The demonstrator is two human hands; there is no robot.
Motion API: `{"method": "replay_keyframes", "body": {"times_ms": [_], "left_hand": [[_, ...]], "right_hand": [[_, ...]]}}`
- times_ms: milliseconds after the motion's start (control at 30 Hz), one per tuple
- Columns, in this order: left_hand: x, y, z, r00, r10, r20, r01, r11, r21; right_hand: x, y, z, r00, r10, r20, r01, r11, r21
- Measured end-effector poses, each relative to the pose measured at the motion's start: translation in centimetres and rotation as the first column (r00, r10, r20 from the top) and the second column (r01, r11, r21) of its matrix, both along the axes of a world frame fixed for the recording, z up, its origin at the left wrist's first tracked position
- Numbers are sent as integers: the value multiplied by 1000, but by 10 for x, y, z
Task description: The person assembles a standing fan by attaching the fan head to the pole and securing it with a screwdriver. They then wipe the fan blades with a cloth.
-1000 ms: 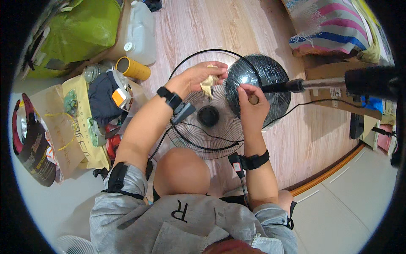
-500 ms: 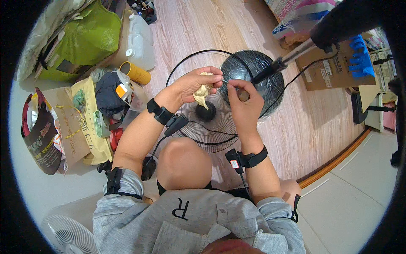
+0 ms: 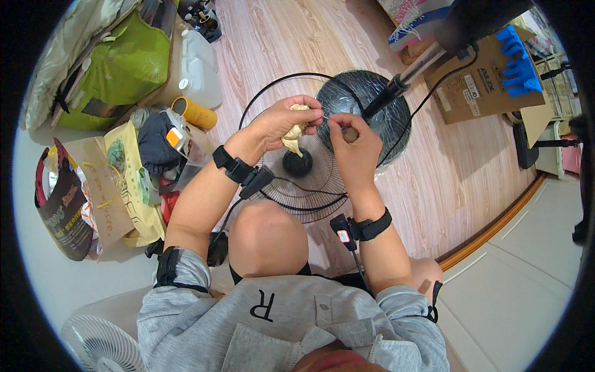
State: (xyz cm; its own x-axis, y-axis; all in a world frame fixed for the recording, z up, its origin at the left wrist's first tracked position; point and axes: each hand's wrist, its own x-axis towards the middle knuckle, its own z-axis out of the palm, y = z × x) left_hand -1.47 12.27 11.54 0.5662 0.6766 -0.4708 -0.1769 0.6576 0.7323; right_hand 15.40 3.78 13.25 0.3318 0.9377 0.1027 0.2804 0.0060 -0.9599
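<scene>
A black wire fan grille (image 3: 310,180) lies flat on the wooden floor in front of my knee. My left hand (image 3: 282,121) is closed on a crumpled beige cloth (image 3: 292,137) and presses it against the upper wires of the grille. My right hand (image 3: 354,146) pinches one thin wire right beside the cloth, fingers together. Just behind both hands stands the round black fan base (image 3: 365,115), wrapped in clear plastic, with its pole (image 3: 406,77) leaning up to the right.
At left sit a green bag (image 3: 124,62), a white plastic jug (image 3: 198,71), a yellow tube (image 3: 195,115), and paper bags (image 3: 105,186). A cardboard box (image 3: 489,80) with blue parts lies at upper right. A white fan (image 3: 99,344) shows at lower left.
The view has shifted, so the grille and base sit a little lower and nearer. Both hands have stayed together on the grille's upper wires, the left working the cloth along them.
</scene>
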Motion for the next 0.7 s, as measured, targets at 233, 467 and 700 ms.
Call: {"method": "replay_keyframes", "body": {"times_ms": [233, 467, 700], "left_hand": [[1, -4, 3, 995, -18, -103, 29, 994, 103], [0, -7, 0, 990, -3, -139, 18, 993, 113], [-3, -3, -6, 996, 65, -56, -67, 998, -22]], "right_hand": [[-1, 5, -12, 997, -14, -79, 10, 999, -48], [5, 8, -18, 999, 37, -40, -43, 985, -165], [-2, 4, -22, 996, 45, -80, -47, 998, -29]]}}
